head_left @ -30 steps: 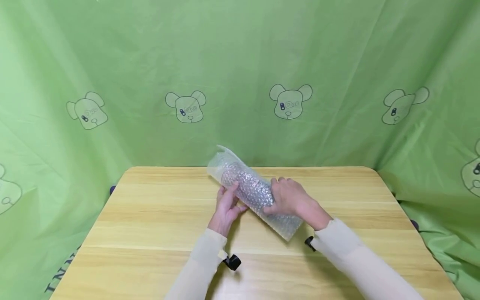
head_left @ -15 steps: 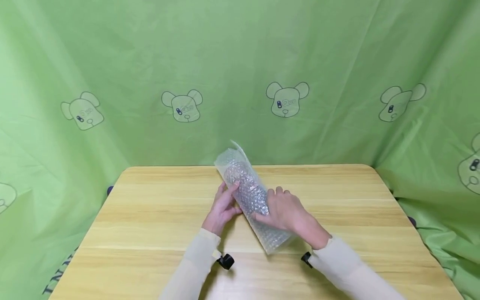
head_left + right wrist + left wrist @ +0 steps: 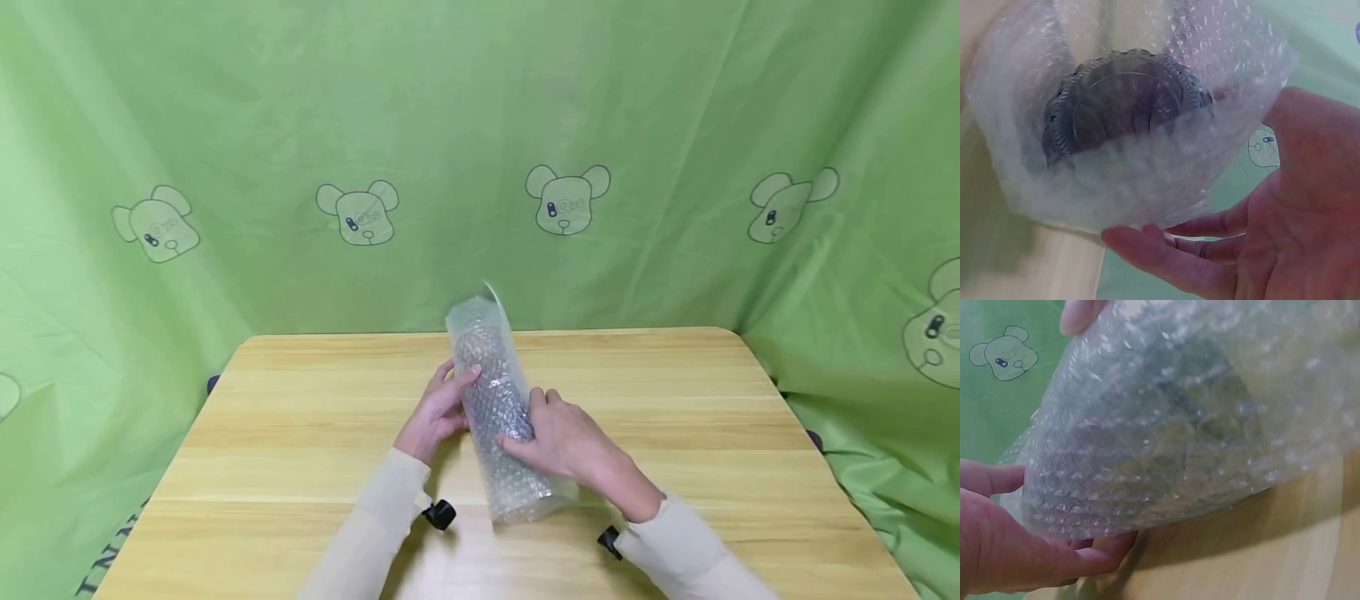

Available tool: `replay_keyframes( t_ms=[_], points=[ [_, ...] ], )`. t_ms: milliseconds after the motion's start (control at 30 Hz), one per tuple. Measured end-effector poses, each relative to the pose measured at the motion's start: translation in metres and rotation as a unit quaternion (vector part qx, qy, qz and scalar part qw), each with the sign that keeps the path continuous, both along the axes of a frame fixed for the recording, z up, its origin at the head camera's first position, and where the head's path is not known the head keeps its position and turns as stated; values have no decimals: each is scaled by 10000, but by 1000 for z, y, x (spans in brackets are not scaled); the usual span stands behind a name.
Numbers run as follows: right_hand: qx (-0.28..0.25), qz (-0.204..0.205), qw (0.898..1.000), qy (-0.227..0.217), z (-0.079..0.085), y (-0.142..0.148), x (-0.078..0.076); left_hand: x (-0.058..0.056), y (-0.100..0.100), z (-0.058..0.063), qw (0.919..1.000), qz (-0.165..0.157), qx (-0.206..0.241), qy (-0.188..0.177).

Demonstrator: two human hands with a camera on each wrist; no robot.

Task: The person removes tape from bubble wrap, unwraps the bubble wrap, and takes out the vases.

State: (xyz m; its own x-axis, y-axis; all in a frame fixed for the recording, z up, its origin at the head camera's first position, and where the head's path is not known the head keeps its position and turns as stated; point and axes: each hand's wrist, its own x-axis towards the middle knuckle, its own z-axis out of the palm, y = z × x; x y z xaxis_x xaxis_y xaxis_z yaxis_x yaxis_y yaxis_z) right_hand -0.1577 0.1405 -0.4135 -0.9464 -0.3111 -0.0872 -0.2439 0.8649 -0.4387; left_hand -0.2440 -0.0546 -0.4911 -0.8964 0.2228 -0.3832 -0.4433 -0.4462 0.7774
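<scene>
A roll of clear bubble wrap (image 3: 491,392) slants above the wooden table, its far end leaning slightly left. Through its near open end, the right wrist view shows the round, scalloped end of a dark, clear glass piece (image 3: 1125,103); its full shape is hidden. My left hand (image 3: 435,415) grips the roll's left side, thumb on top; some fingers (image 3: 1100,559) pass beneath the wrap. On the right side, my right hand (image 3: 570,440) holds the roll nearer its front end, with thumb on top and fingers curled over the far side.
The light wooden table (image 3: 315,467) has a green curtain (image 3: 450,108) with bear-head prints behind and beside it. Black wrist cameras (image 3: 440,514) hang beneath both sleeves, close to the tabletop.
The roll has turned from a strong diagonal to nearly lengthwise: its far end went right, its near end left and closer. Both hands have shifted left and closer with it, still holding.
</scene>
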Motion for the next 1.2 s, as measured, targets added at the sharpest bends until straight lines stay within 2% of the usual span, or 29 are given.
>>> replay_keyframes(
  t_ms=[267, 400, 567, 867, 1200],
  points=[
    [-285, -297, 9991, 27, -7, -8, 8, -8, -5, 7, 9974, -506, -508, 57],
    [-252, -410, 9988, 92, -7, -16, 11, -12, -8, 10, 9969, -600, -514, 42],
    [-118, -348, 9988, 331, -7, -24, 14, -14, -12, 9, 9969, -655, -446, -8],
    [-9, -401, 9985, 364, -6, -25, 18, -11, -16, 9, 9955, -854, -413, 41],
    [-203, -366, 9991, -80, -3, -15, 19, -1, -23, 0, 9942, -1019, -313, 164]
  ],
)
